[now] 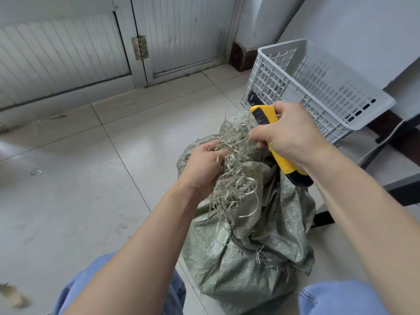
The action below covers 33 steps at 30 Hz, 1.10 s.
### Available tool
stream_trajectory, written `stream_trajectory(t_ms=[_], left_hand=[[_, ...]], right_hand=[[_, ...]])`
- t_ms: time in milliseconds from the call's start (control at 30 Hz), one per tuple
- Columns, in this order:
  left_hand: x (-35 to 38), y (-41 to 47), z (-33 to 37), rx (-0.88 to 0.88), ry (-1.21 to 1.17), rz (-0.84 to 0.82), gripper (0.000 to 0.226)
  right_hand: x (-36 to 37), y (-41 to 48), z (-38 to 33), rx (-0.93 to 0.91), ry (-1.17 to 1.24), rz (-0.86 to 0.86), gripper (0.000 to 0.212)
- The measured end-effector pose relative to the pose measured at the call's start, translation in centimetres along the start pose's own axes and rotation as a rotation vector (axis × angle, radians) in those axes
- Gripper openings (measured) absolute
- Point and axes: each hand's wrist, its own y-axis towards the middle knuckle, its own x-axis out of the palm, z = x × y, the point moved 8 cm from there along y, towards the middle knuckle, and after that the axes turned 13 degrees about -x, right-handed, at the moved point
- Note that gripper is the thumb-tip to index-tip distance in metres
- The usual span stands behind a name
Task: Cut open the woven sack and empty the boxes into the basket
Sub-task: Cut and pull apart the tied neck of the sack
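A green woven sack [247,253] stands on the floor between my knees, its top frayed into loose pale strands [236,178]. My left hand [203,165] grips the frayed top edge of the sack. My right hand [288,135] is closed around a yellow and black utility knife [264,114], held just above the sack's top, its black blade end [254,99] pointing up and away toward the basket. A grey plastic basket [354,87] sits tilted behind the sack at the right. No boxes are visible; the sack hides its contents.
Tiled floor [91,178] spreads to the left, with a few loose strands and smudges. White panelled doors [68,53] with a hinge stand at the back. A dark metal frame [400,187] lies at the right, beside a grey wall.
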Motion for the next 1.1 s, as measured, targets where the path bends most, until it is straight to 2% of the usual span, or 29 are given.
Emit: stream_trajectory(t_ms=[67, 167, 300, 433, 567, 800, 933, 1000, 1100], left_hand=[[-0.1, 0.1, -0.1, -0.007, -0.012, -0.003, 0.015], [-0.2, 0.5, -0.3, -0.008, -0.028, 0.020, 0.011], [-0.4, 0.8, -0.5, -0.011, -0.025, 0.071, 0.029], [-0.6, 1.0, -0.7, -0.003, -0.009, 0.093, 0.048], [-0.3, 1.1, -0.7, 0.018, 0.035, 0.070, 0.039], [-0.4, 0.8, -0.4, -0.018, 0.127, 0.098, 0.017], [-1.2, 1.3, 0.0, -0.017, 0.281, 0.237, 0.029], [-2.1, 1.4, 0.4, 0.012, 0.363, 0.334, 0.031], [-3.6, 1.3, 0.7, 0.034, 0.464, 0.459, 0.032]], right_hand=[[-0.8, 0.0, -0.2, 0.003, 0.057, 0.030, 0.027], [-1.0, -0.1, 0.0, -0.010, 0.002, 0.003, 0.029], [0.1, -0.7, 0.1, -0.007, -0.021, -0.024, 0.043], [0.1, -0.4, -0.2, -0.032, -0.037, 0.030, 0.038], [0.4, 0.0, -0.7, -0.068, -0.166, 0.032, 0.033], [-1.7, 0.8, -1.3, -0.045, -0.170, 0.132, 0.032], [-2.5, 0.5, -2.2, -0.077, -0.408, 0.150, 0.023], [-2.2, 0.4, -1.6, -0.043, -0.371, 0.110, 0.027], [-2.4, 0.3, -0.5, 0.076, -0.191, 0.073, 0.027]])
